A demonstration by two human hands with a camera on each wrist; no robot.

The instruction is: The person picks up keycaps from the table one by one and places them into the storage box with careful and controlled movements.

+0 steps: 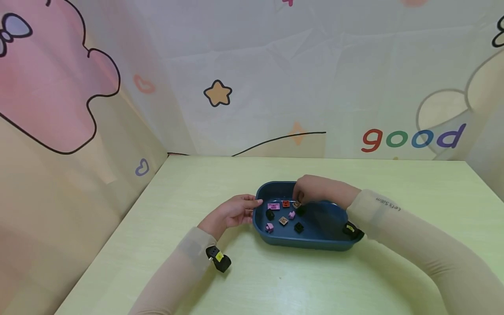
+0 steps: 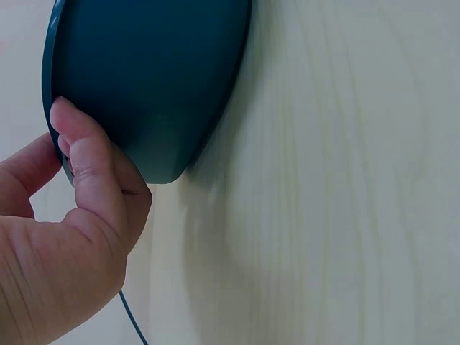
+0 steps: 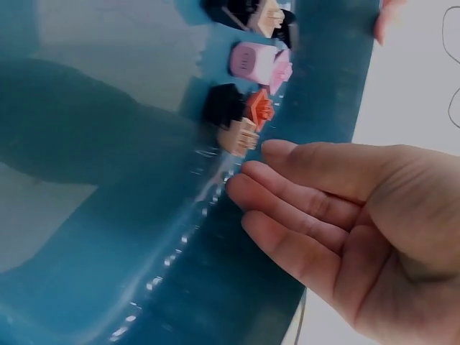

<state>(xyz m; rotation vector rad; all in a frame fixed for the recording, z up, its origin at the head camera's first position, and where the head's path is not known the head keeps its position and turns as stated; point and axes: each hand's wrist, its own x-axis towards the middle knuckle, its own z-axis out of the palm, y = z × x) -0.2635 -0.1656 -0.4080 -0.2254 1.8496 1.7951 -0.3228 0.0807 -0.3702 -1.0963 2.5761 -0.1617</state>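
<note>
A dark blue oblong basin (image 1: 307, 243) stands on the table with several small toy building blocks inside. My left hand (image 1: 236, 211) grips its left end, fingers and thumb about the rim, as the left wrist view also shows. My right hand (image 1: 313, 188) reaches over the back rim into the basin. In the right wrist view its fingertips (image 3: 253, 230) are beside a tan block (image 3: 237, 138), and nothing shows between them. Close by the tan block lie an orange-red block (image 3: 259, 108), a black block (image 3: 223, 104) and a pink block (image 3: 251, 61).
Other blocks in the basin are a pink flat piece (image 1: 273, 206), a tan square piece (image 1: 283, 221) and a black piece (image 1: 299, 227). The pale wooden table (image 1: 252, 280) meets a printed cloth backdrop (image 1: 267, 100) at its back and left.
</note>
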